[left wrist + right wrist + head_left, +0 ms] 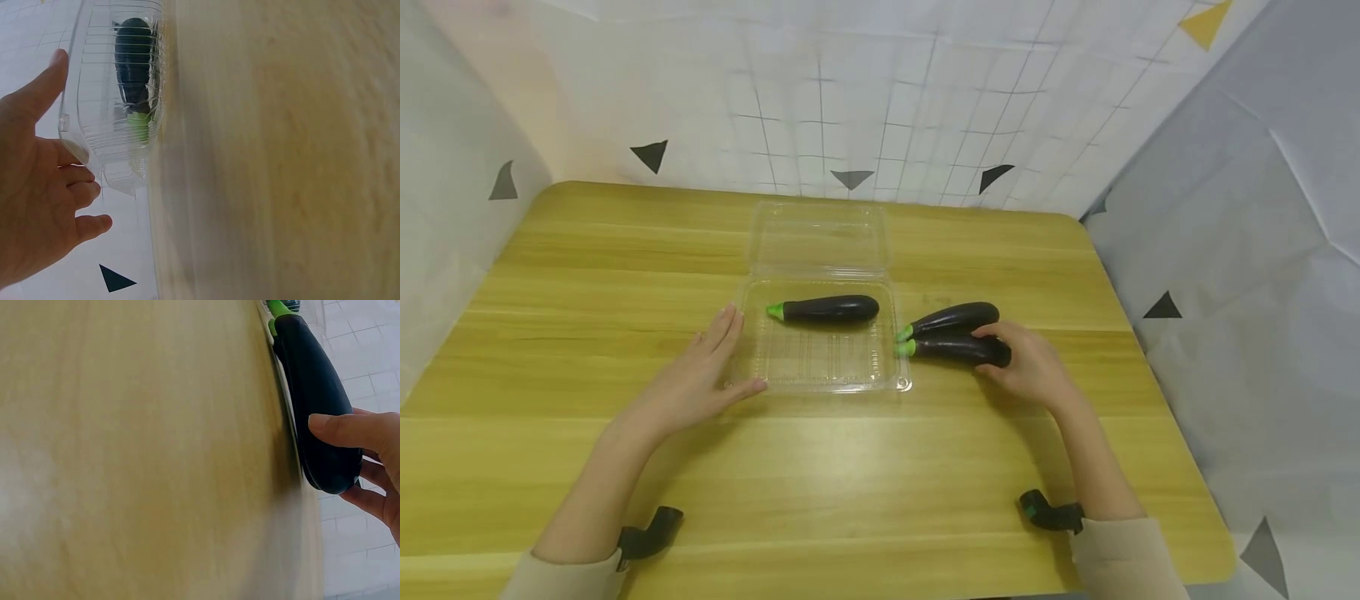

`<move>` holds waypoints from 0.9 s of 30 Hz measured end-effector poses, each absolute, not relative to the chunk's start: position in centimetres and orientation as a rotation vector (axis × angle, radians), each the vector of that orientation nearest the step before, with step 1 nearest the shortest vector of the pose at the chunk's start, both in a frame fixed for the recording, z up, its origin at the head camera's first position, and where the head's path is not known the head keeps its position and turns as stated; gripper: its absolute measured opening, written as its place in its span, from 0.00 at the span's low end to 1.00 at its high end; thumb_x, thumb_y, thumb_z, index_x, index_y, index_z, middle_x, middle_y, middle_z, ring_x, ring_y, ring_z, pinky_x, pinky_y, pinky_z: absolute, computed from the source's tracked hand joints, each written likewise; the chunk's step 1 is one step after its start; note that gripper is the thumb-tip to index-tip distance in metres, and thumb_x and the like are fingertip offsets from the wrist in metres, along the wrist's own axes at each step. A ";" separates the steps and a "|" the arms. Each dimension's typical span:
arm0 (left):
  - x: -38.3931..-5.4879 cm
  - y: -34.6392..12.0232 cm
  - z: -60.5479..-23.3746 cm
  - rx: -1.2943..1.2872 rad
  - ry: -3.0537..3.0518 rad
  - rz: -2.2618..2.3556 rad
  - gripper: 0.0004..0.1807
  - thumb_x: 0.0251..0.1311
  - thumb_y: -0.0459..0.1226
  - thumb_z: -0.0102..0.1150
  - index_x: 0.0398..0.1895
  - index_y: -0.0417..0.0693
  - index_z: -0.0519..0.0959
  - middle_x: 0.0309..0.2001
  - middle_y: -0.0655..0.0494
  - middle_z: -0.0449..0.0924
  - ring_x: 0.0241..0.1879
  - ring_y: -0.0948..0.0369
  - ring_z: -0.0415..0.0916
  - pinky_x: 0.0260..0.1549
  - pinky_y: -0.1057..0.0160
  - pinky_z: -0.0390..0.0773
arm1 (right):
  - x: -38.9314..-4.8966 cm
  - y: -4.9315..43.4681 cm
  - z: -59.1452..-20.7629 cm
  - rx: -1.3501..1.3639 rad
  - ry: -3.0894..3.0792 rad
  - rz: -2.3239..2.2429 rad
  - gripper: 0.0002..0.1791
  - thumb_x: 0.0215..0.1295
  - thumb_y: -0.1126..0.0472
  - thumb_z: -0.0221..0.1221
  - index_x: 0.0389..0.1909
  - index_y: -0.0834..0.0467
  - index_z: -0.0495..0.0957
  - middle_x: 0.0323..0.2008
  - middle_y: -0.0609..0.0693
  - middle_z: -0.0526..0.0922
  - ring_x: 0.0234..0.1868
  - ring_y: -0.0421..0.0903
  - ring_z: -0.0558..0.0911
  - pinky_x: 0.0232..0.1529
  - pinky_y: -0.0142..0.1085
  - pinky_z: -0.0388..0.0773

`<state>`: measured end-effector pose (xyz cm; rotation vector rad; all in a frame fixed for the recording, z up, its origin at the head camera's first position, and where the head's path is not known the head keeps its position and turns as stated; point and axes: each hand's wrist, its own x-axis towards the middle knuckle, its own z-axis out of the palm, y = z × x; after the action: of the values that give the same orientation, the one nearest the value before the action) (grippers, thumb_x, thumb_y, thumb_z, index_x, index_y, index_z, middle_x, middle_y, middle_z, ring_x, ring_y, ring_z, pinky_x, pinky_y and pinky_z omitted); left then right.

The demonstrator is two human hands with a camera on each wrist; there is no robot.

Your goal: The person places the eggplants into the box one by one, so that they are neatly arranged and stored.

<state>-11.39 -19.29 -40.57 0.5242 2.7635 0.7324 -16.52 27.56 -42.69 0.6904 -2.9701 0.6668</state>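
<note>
A clear plastic clamshell box (820, 364) lies with its lid (820, 237) folded back, away from the person. Inside its far half is one eggplant (838, 309), green stem to the left. My left hand (696, 379) is at the box's left side, fingers extended; in the left wrist view the thumb and fingers touch its rim (72, 81). To the right of the box, two more eggplants lie side by side, stems toward it. My right hand (1028, 360) grips the thick end of the nearer eggplant (951, 348); the farther eggplant (958, 317) lies just behind it.
All of this is on a wood-grain table (850, 483) with rounded corners. White sheeting with grid lines and dark triangles (651, 156) stands behind the table and at both sides. A black curved device sits on the left wrist (651, 533) and another on the right wrist (1048, 512).
</note>
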 end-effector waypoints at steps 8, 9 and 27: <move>-11.2 -19.3 -40.6 0.524 2.763 0.727 0.56 0.62 0.60 0.54 0.76 0.42 0.33 0.76 0.45 0.24 0.74 0.47 0.28 0.68 0.41 0.40 | -16.1 27.6 -42.2 0.694 -2.934 0.655 0.27 0.49 0.62 0.73 0.53 0.54 0.78 0.53 0.56 0.80 0.52 0.59 0.79 0.47 0.53 0.77; -11.1 -19.3 -40.6 0.521 2.761 0.730 0.56 0.62 0.60 0.54 0.76 0.42 0.33 0.76 0.46 0.24 0.74 0.47 0.29 0.68 0.41 0.40 | -16.0 27.7 -42.1 0.688 -2.930 0.657 0.27 0.49 0.62 0.73 0.53 0.54 0.78 0.53 0.56 0.80 0.52 0.59 0.79 0.47 0.53 0.77; -11.5 -19.3 -40.6 0.525 2.766 0.725 0.56 0.62 0.61 0.54 0.76 0.43 0.32 0.76 0.46 0.24 0.74 0.49 0.28 0.69 0.41 0.40 | -15.4 27.4 -40.0 0.607 -2.879 0.515 0.30 0.46 0.63 0.74 0.53 0.54 0.78 0.52 0.58 0.80 0.48 0.60 0.80 0.35 0.52 0.79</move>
<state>-11.49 -19.34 -40.56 0.5250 2.7662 0.7250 -15.37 27.43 -40.04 0.6072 -2.8791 0.5153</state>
